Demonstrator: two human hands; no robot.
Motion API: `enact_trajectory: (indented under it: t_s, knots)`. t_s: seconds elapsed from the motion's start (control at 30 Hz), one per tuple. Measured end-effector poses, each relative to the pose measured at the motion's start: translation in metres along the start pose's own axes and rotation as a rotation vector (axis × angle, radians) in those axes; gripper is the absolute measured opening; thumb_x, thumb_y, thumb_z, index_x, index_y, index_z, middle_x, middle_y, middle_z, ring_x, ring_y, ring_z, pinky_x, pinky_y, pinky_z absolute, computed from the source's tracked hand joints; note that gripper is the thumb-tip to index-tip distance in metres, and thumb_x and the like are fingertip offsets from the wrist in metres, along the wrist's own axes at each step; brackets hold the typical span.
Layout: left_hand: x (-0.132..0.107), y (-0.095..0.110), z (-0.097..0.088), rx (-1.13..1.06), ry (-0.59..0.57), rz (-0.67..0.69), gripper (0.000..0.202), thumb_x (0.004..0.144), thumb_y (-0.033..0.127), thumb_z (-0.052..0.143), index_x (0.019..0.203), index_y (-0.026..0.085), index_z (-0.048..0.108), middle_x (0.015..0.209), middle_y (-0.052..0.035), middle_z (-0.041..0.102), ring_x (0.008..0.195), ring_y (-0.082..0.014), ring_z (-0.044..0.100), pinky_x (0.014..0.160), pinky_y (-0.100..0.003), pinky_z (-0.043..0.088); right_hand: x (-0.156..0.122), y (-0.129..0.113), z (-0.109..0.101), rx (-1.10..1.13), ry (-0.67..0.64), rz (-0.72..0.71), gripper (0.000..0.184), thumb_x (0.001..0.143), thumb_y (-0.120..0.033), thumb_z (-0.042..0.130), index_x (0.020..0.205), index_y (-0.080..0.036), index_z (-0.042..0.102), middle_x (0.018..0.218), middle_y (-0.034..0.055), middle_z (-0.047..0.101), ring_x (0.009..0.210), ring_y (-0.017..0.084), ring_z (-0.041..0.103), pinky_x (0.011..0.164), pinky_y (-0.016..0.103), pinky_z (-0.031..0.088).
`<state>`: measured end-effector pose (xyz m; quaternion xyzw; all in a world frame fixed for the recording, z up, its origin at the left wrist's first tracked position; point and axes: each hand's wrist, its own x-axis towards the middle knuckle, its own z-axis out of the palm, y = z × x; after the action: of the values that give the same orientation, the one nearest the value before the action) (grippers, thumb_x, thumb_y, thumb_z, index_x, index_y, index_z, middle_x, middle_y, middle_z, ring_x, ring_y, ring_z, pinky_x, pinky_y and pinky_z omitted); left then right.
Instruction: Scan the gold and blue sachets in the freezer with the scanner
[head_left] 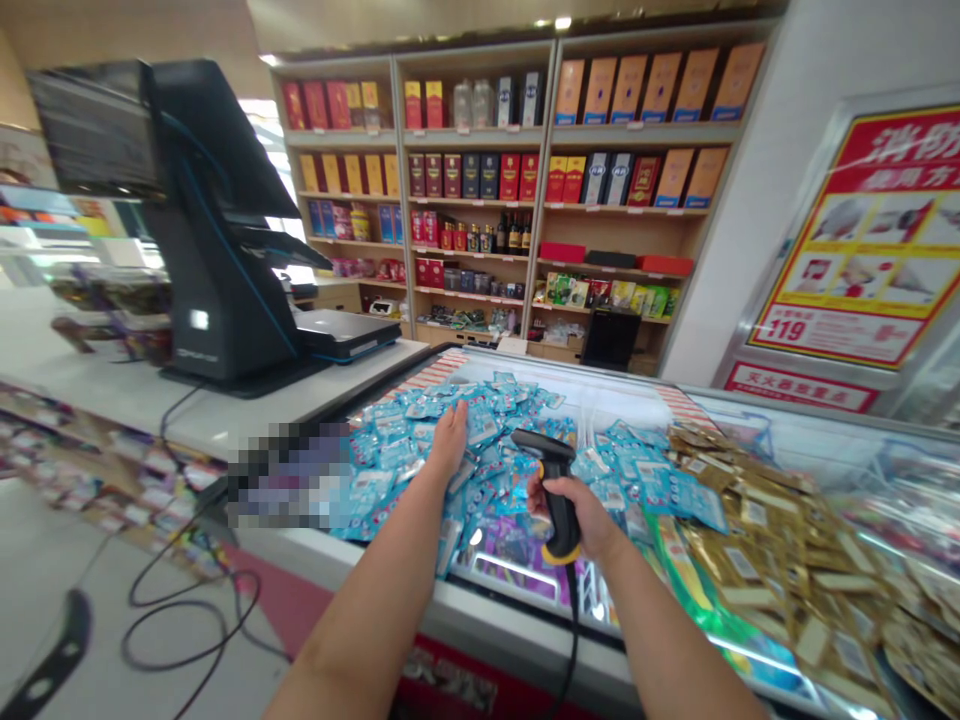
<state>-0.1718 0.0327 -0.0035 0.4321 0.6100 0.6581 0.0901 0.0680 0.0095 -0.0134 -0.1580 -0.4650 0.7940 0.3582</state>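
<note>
My right hand point(581, 507) is wrapped round the grip of a black and yellow barcode scanner point(561, 500). The scanner's head points left and away, over small blue packets point(390, 425), and its cable hangs toward me. Among these packets, my left hand point(451, 440) rests edge-on with its fingers stretched forward and touches the pile; part of the hand is turned from view. The blue packets lie heaped on a glass-topped counter point(630, 395). More blue packets point(660, 485) lie to the right of the scanner, beside a pile of gold packets point(765, 540).
A black checkout terminal point(225, 240) stands on the white counter point(330, 385) at left. Loose black cables point(187, 600) hang below it. Shelves point(480, 135) of boxes and bottles line the back, and a red and yellow poster point(870, 240) hangs at right.
</note>
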Motion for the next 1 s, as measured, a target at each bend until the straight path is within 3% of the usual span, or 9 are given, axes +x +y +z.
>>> enact_trajectory:
  t_s: [0.1, 0.2, 0.33, 0.43, 0.5, 0.57, 0.7, 0.87, 1.0]
  knots:
    - [0.000, 0.001, -0.001, 0.056, 0.007, -0.003, 0.036, 0.087, 0.045, 0.038, 0.082, 0.017, 0.060, 0.089, -0.0084, 0.066, 0.090, -0.0218, 0.059, 0.086, -0.037, 0.043, 0.000, 0.001, -0.001, -0.008, -0.002, -0.004, 0.019, 0.068, -0.027, 0.065, 0.083, -0.014, 0.067, 0.080, 0.0049, 0.066, 0.067, 0.015, 0.059, 0.072, 0.030, 0.048]
    - [-0.005, 0.003, 0.002, 0.161, -0.043, 0.076, 0.027, 0.084, 0.042, 0.045, 0.091, 0.019, 0.058, 0.078, -0.0033, 0.063, 0.075, -0.0187, 0.059, 0.074, -0.032, 0.045, 0.001, 0.001, -0.001, 0.025, 0.008, 0.000, 0.022, 0.067, -0.026, 0.067, 0.086, -0.014, 0.067, 0.081, 0.0053, 0.067, 0.067, 0.015, 0.060, 0.073, 0.030, 0.048]
    - [-0.025, 0.010, 0.017, 0.191, -0.381, 0.173, 0.035, 0.078, 0.040, 0.058, 0.109, 0.024, 0.052, 0.078, 0.0008, 0.063, 0.050, -0.0121, 0.054, 0.055, -0.025, 0.042, 0.002, 0.001, -0.002, 0.053, 0.055, -0.010, 0.023, 0.067, -0.027, 0.067, 0.087, -0.015, 0.067, 0.081, 0.0047, 0.068, 0.069, 0.016, 0.063, 0.076, 0.032, 0.049]
    - [-0.037, 0.017, 0.029, 0.261, -0.601, 0.223, 0.032, 0.086, 0.037, 0.047, 0.115, 0.024, 0.052, 0.080, -0.0021, 0.066, 0.052, -0.0143, 0.058, 0.055, -0.025, 0.042, 0.003, 0.002, -0.003, 0.059, 0.127, -0.014, 0.025, 0.066, -0.029, 0.068, 0.087, -0.015, 0.067, 0.087, 0.0066, 0.070, 0.078, 0.020, 0.067, 0.081, 0.034, 0.049]
    - [-0.039, 0.021, 0.033, 0.392, -0.606, 0.295, 0.035, 0.090, 0.034, 0.039, 0.121, 0.024, 0.051, 0.082, -0.0044, 0.067, 0.067, -0.0185, 0.063, 0.062, -0.027, 0.043, 0.005, 0.002, -0.004, 0.068, 0.153, -0.009, 0.028, 0.065, -0.030, 0.069, 0.089, -0.015, 0.067, 0.096, 0.0084, 0.070, 0.088, 0.023, 0.067, 0.084, 0.035, 0.049]
    - [-0.037, 0.022, 0.032, 0.543, -0.537, 0.379, 0.036, 0.091, 0.030, 0.037, 0.123, 0.025, 0.052, 0.091, -0.0068, 0.068, 0.084, -0.0214, 0.063, 0.071, -0.030, 0.044, 0.007, 0.003, -0.006, 0.078, 0.183, 0.000, 0.030, 0.065, -0.030, 0.070, 0.091, -0.016, 0.067, 0.105, 0.0088, 0.068, 0.097, 0.025, 0.065, 0.085, 0.035, 0.050]
    - [-0.035, 0.021, 0.029, 0.757, -0.538, 0.567, 0.033, 0.082, 0.025, 0.054, 0.114, 0.025, 0.060, 0.109, -0.0064, 0.065, 0.106, -0.0243, 0.053, 0.090, -0.035, 0.039, 0.014, 0.005, -0.014, 0.068, 0.330, -0.007, 0.029, 0.062, -0.029, 0.071, 0.089, -0.017, 0.067, 0.106, 0.0079, 0.068, 0.110, 0.025, 0.059, 0.086, 0.033, 0.051]
    - [-0.042, 0.024, 0.039, 0.934, -0.564, 0.671, 0.029, 0.079, 0.031, 0.058, 0.106, 0.024, 0.065, 0.107, -0.0071, 0.064, 0.104, -0.0263, 0.050, 0.089, -0.041, 0.039, 0.021, 0.004, -0.025, 0.043, 0.531, -0.102, 0.025, 0.059, -0.029, 0.071, 0.081, -0.018, 0.068, 0.096, 0.0056, 0.071, 0.105, 0.021, 0.061, 0.081, 0.025, 0.052]
    - [-0.044, 0.026, 0.049, 0.967, -0.581, 0.718, 0.024, 0.086, 0.029, 0.047, 0.096, 0.022, 0.068, 0.100, -0.0091, 0.062, 0.097, -0.0245, 0.052, 0.081, -0.037, 0.041, 0.019, 0.001, -0.025, 0.029, 0.524, -0.121, 0.023, 0.060, -0.030, 0.071, 0.079, -0.017, 0.068, 0.089, 0.0059, 0.072, 0.095, 0.020, 0.065, 0.080, 0.026, 0.052]
